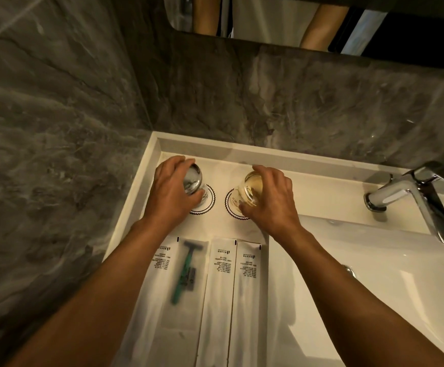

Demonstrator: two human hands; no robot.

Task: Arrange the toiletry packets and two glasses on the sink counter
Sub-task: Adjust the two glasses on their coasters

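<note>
**Each hand holds one glass over a round coaster**

The left hand is closed around a clear drinking glass, tilted above a white round paper coaster with a scalloped black border. The right hand grips the second clear glass over its own similar coaster. Three long white toiletry packets lie side by side just behind the wrists, under the forearms; one shows a green razor.

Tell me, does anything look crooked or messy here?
Nothing spilled or broken. The packets lie side by side on the counter. Only the two glasses look tipped, the left hand and right hand each holding one over a round coaster.
</note>
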